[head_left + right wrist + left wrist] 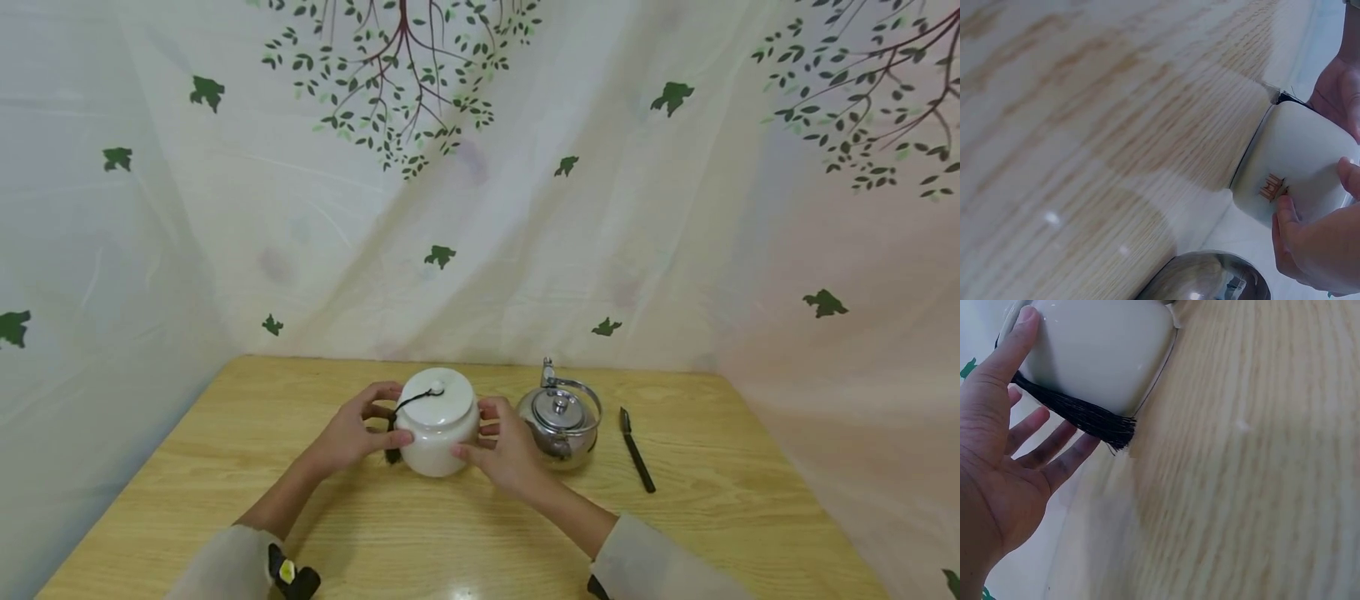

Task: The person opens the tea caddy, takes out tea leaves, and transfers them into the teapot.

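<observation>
Left edge of the desk [450, 537] is slanting away toward the back, a wide run of wood lying between it and the left hand [356, 432]. Left hand is gripping the white jar [437, 457] from its left, thumb pressing the front, other fingers reaching round the far side; a black tassel [1082, 417] is trailing down beside them. Jar is sitting upright a little left of the desk's middle, lid [446, 408] on, its far side coming near the back edge, where a patterned cloth [510, 321] is rising. Nearside, open wood is spreading between the forearms. Right hand [506, 446] is grasping the jar's right side, thumb and fingers bearing on it. Steel kettle [546, 429] is standing just beside that hand, leaving little room there. Beyond a narrow gap, a black pen-like tool [638, 457] is lying lengthwise; wider space is running from it to the right edge.
</observation>
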`<act>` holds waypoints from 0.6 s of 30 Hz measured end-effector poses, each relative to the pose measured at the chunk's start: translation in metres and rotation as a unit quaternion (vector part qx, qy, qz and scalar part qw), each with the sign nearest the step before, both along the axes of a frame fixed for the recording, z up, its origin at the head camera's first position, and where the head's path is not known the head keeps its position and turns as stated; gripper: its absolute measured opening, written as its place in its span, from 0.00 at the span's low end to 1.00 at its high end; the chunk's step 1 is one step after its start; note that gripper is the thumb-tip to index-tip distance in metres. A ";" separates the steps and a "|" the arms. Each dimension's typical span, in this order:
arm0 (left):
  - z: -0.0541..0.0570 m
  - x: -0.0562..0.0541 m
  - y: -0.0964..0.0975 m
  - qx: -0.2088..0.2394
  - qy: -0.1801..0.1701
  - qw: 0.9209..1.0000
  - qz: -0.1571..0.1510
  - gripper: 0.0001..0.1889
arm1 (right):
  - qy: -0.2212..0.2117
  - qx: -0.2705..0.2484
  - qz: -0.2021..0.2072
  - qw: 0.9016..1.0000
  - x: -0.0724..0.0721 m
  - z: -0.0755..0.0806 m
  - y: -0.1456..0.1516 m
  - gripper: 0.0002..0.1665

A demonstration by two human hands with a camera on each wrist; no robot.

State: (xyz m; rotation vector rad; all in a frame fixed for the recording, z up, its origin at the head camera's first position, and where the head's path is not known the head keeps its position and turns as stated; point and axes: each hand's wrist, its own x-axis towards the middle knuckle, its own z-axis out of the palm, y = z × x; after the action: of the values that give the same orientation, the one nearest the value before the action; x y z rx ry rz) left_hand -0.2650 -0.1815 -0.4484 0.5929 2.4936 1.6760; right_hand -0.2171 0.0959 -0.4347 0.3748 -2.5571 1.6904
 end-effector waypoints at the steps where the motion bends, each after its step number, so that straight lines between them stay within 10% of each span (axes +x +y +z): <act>1: 0.002 0.000 -0.001 0.001 0.003 1.000 -0.004 0.41 | -0.001 -0.001 0.000 1.000 0.000 0.000 0.000 0.41; 18: 0.048 -0.014 0.010 -0.025 0.117 0.993 -0.008 0.28 | -0.004 0.004 0.003 1.000 0.000 0.002 0.001 0.41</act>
State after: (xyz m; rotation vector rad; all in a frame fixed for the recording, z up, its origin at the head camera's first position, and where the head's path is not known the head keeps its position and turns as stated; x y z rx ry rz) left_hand -0.2790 -0.1714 -0.4000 0.8482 2.6698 1.6183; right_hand -0.2167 0.0968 -0.4323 0.3766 -2.5708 1.6883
